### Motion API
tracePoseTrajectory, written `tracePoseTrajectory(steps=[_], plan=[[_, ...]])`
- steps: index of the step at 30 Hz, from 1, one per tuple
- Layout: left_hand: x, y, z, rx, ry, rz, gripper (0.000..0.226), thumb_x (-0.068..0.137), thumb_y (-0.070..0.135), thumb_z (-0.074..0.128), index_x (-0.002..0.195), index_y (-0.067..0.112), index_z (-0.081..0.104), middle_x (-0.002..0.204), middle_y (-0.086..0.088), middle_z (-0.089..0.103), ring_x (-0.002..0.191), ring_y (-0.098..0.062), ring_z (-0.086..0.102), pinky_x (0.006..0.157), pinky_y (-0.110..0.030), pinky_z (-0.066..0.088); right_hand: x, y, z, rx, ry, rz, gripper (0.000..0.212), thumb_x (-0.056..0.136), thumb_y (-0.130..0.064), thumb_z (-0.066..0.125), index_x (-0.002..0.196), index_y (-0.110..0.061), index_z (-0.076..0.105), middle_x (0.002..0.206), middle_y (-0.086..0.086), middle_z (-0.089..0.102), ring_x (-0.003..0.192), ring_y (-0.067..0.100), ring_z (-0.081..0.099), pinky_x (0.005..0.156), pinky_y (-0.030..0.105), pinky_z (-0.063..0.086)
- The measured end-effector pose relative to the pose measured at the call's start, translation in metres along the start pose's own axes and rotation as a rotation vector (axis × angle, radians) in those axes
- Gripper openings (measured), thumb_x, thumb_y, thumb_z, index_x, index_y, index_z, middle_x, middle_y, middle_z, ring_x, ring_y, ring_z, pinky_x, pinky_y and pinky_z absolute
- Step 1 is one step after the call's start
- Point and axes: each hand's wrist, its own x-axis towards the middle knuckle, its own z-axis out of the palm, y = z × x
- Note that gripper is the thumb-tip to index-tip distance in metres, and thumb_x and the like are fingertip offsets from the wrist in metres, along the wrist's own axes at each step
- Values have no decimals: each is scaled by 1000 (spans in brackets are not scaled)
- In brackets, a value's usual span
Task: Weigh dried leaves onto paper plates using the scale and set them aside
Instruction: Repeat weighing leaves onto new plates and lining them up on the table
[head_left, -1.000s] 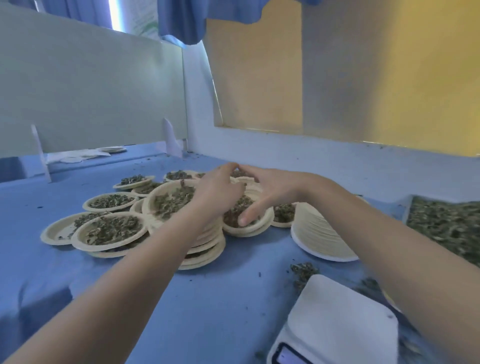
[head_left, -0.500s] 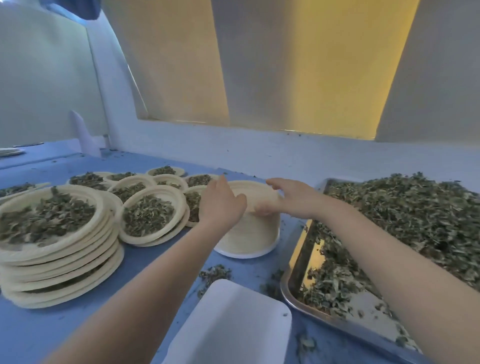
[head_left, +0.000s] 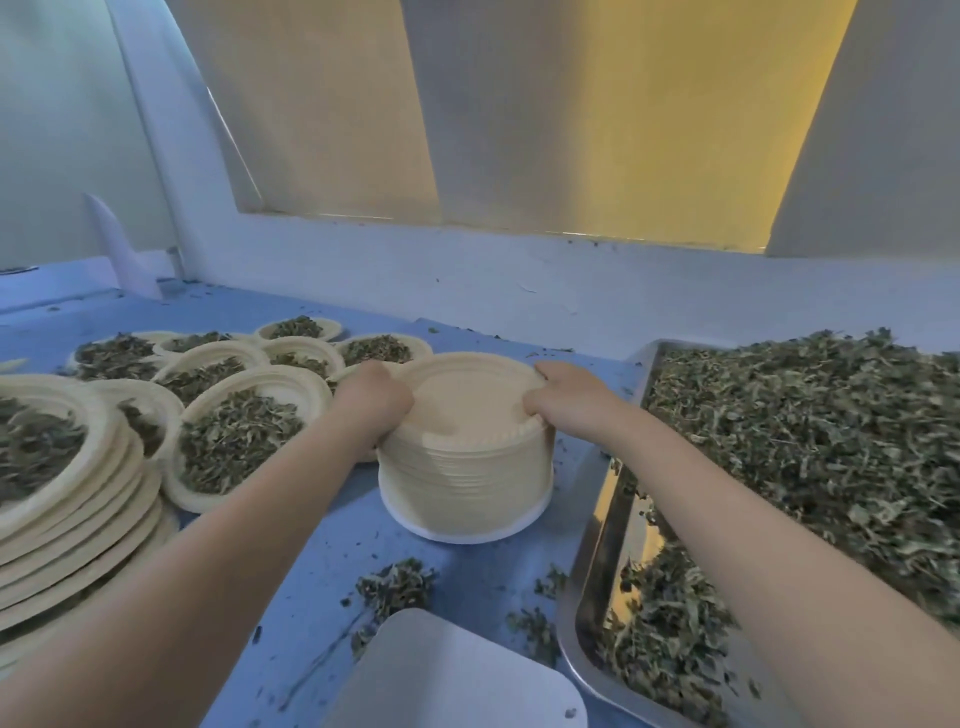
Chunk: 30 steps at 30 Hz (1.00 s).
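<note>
Stack of empty plates (head_left: 465, 467), upside down on the blue table (head_left: 291, 587), centre of view, just left of the tray (head_left: 597, 525) heaped with dried leaves (head_left: 810, 441). The left hand (head_left: 371, 402) curls over the stack's left rim and the right hand (head_left: 558, 397) pinches the top plate (head_left: 472, 400) at its right rim, apparently to peel one off. The scale (head_left: 457, 675), its pan bare, lies nearest the viewer; loose leaf crumbs (head_left: 395, 584) lie between it and the stack. Filled plates (head_left: 239, 441) crowd the left, some stacked (head_left: 67, 493), one touching the left wrist. Likely risks: the nested plates cling, so two lift together and the weighing is thrown off; a sharp tug could tip the stack toward the tray; the left forearm, passing close over the filled plates, could nudge one and spill a weighed portion.
</note>
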Motion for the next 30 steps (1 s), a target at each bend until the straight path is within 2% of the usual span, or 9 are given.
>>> tracePoseTrajectory(steps=[2,4,8,11,15,19,23,26,30], plan=[[-1,2,-3,67,-7,47,13,88,1,39,79,-2,49,91,-23,55,68,-24,48,52,-32,30,-2,-3,-1,-32,-5,-24,10,85,-8,46,94,-4,48,97,11,49,81,25,45,61,32,29],[-2,7,-6,90,-25,58,25,88,-1,36,65,9,32,69,-9,39,60,-17,33,52,-31,23,-5,-7,-4,-65,-19,-43,18,88,-8,43,103,-4,52,102,11,50,85,21,48,66,34,36],[-8,25,-20,118,-5,96,12,89,-3,34,88,1,45,73,-5,37,78,-28,47,65,-29,32,-13,-18,-21,-49,49,-80,39,91,-6,40,128,4,46,129,16,50,103,31,55,78,40,43],[-17,39,-36,84,24,141,21,91,-2,34,108,-1,45,83,-7,40,71,-23,43,59,-29,32,-24,-27,-36,-14,86,-132,46,93,-5,39,137,4,37,133,17,48,70,21,51,57,31,43],[-43,47,-56,30,49,222,16,83,-6,34,80,9,38,80,-9,36,69,-20,33,55,-29,23,-50,-35,-51,-14,115,-170,53,93,-8,40,145,-11,32,111,4,49,56,12,43,39,17,32],[-78,42,-69,34,20,274,20,80,-7,35,72,11,31,71,-7,30,71,-20,30,57,-30,21,-95,-40,-55,-62,130,-230,55,93,-11,43,146,-13,31,128,8,49,87,23,58,65,36,47],[-123,21,-75,55,5,259,13,80,-5,37,80,7,40,74,-8,38,70,-21,36,56,-29,25,-140,-38,-40,-108,103,-242,54,94,-15,44,146,-12,31,130,7,46,87,19,54,60,25,40],[-155,-4,-69,7,-37,245,16,82,-5,38,79,9,47,78,-9,47,66,-21,44,52,-27,29,-167,-27,-18,-116,64,-222,54,93,-16,45,146,-14,32,139,6,43,110,24,49,68,28,35],[-183,-46,-49,-38,-126,157,26,86,-3,39,85,22,48,104,-13,56,92,-30,55,68,-31,39,-192,-9,21,-110,37,-224,34,87,-12,49,120,-18,52,110,2,56,99,20,50,68,27,33]])
